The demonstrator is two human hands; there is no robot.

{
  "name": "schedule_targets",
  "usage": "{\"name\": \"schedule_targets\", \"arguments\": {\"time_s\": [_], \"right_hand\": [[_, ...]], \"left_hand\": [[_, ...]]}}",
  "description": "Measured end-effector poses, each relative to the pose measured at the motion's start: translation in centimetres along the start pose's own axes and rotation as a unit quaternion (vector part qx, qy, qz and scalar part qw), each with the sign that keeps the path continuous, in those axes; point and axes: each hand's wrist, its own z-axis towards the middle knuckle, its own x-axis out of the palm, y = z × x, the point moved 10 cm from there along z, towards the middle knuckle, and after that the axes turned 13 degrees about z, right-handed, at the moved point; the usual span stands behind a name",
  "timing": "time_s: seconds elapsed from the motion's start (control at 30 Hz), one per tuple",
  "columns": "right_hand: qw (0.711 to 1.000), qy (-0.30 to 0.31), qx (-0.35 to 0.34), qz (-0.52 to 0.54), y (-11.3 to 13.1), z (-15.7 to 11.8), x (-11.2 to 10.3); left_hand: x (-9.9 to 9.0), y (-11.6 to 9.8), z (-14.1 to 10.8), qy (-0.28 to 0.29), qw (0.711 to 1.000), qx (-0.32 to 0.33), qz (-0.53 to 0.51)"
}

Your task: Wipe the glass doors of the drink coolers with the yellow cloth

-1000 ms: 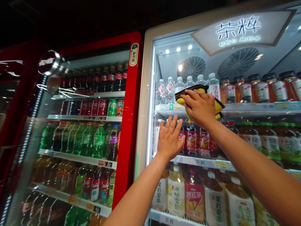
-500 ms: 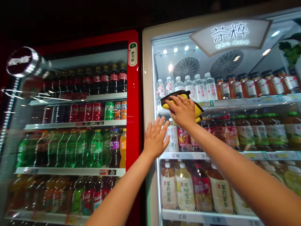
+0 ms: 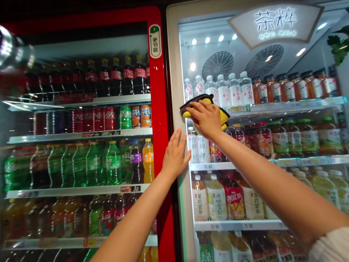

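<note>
A yellow cloth with a dark brown edge [image 3: 224, 117] is pressed against the glass door of the right fridge [image 3: 172, 40], near its left edge. My right hand [image 3: 205, 118] lies over the cloth and holds it to the glass, its fingers pointing left. Lower and to the left, my left hand [image 3: 175, 153] rests on the pale door frame, fingers stretched up and nothing in it. Behind the glass, clear water bottles [image 3: 235, 89] stand just right of the cloth.
At the left is a red-framed fridge [image 3: 163, 109] with cola, cans and green bottles [image 3: 113, 163]. A shiny round metal object [image 3: 11, 54] shows blurred at the left edge. A lit fan-shaped sign [image 3: 275, 23] is at the upper right.
The view has tilted down and shifted slightly. My right hand and the cloth have moved left towards the door frame. My left hand has shifted from the glass edge onto the frame.
</note>
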Motion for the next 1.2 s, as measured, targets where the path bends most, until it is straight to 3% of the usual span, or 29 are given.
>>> {"name": "schedule_targets", "arguments": {"time_s": [0.13, 0.27, 0.37, 0.47, 0.57, 0.63, 0.73, 0.83, 0.9, 1.03, 1.13, 1.2], "right_hand": [[0.999, 0.03, -0.045, -0.003, -0.7, -2.8, -1.2], [0.998, -0.029, 0.048, -0.022, -2.3, -0.2, -2.4], [0.995, -0.042, 0.086, -0.028, -1.1, 0.4, -1.1], [0.999, 0.024, 0.021, -0.019, 1.5, -2.2, 0.9], [0.996, 0.077, -0.041, -0.009, 2.1, -6.2, 0.9], [0.997, 0.074, -0.037, -0.009, 1.2, -7.4, 0.2], [0.998, 0.005, 0.048, -0.028, -0.5, -6.9, -0.8], [0.992, -0.052, 0.11, -0.044, 0.3, -7.1, -0.3], [0.994, -0.039, 0.093, -0.039, 2.2, -8.9, 0.8], [0.999, 0.044, 0.004, -0.024, 4.4, -15.6, 1.3], [0.996, 0.082, -0.041, -0.011, 3.7, -18.6, 0.6], [0.999, 0.048, -0.006, -0.013, 2.3, -18.1, -0.3]], "left_hand": [[0.0, 0.2, -1.2, 0.009, 1.0, 0.012, -0.021], [0.0, 0.3, -1.8, 0.015, 0.999, 0.018, -0.044], [-0.1, 0.5, -2.1, 0.017, 0.998, 0.01, -0.063], [-0.4, 0.9, -2.5, 0.013, 0.996, -0.009, -0.086], [-0.6, 1.2, -3.1, 0.019, 0.994, -0.029, -0.105], [-0.5, 1.2, -3.6, 0.033, 0.993, -0.026, -0.115], [-0.2, 1.2, -4.0, 0.049, 0.99, -0.02, -0.129], [0.0, 1.6, -4.3, 0.053, 0.988, -0.034, -0.143], [0.1, 1.6, -4.6, 0.054, 0.986, -0.04, -0.152], [0.2, 1.0, -6.4, 0.074, 0.981, -0.052, -0.17], [0.5, 0.2, -8.9, 0.1, 0.976, -0.062, -0.185], [0.8, -0.3, -10.4, 0.114, 0.972, -0.068, -0.194]]}}
